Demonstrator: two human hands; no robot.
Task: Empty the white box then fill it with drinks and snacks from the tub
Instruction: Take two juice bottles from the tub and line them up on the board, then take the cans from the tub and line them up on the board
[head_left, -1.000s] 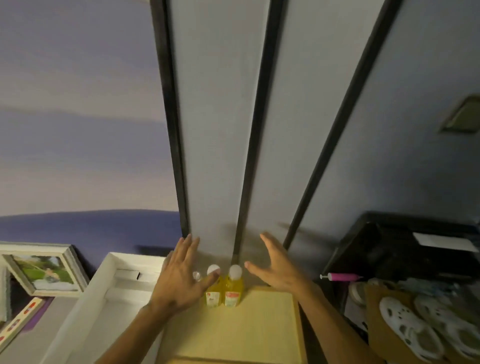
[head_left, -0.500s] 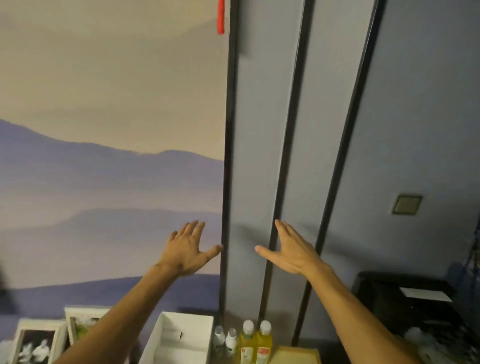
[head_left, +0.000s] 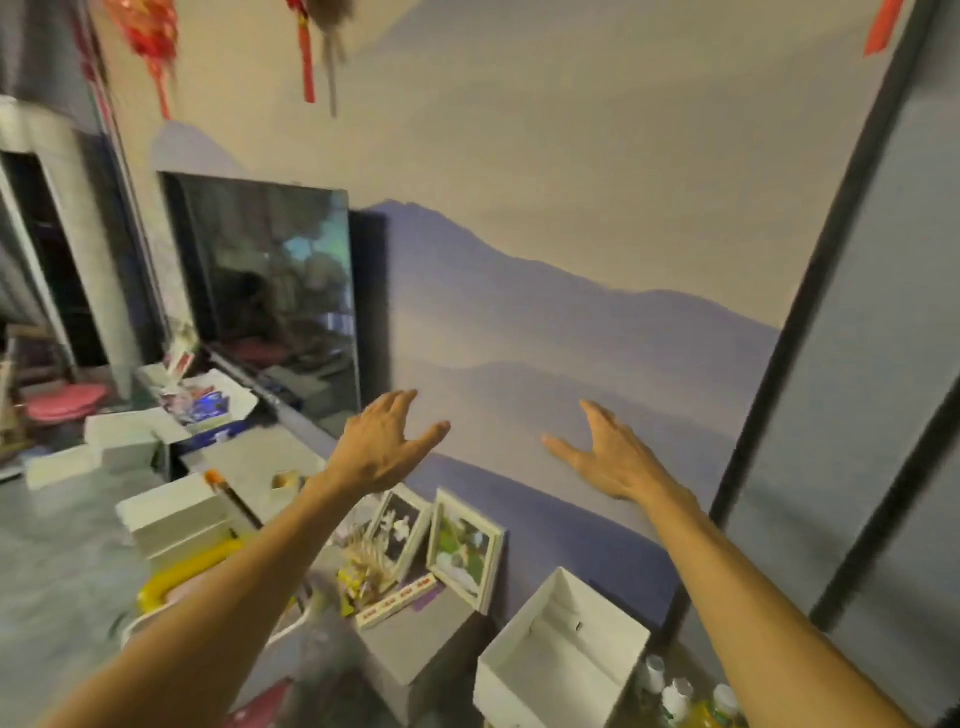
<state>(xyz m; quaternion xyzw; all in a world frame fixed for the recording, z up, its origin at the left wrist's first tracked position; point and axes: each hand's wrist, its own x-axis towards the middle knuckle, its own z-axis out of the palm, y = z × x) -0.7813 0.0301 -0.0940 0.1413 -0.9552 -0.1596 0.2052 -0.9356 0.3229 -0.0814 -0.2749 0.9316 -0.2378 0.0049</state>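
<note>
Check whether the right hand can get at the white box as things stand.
Probably yes. The right hand is open and holds nothing, raised above the white box, whose open top shows nothing over it; it would only need to come down.

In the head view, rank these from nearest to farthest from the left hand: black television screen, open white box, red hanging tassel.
From the left hand:
1. Black television screen, just up and left.
2. Open white box, below and to the right.
3. Red hanging tassel, high above, near the top edge.
</note>
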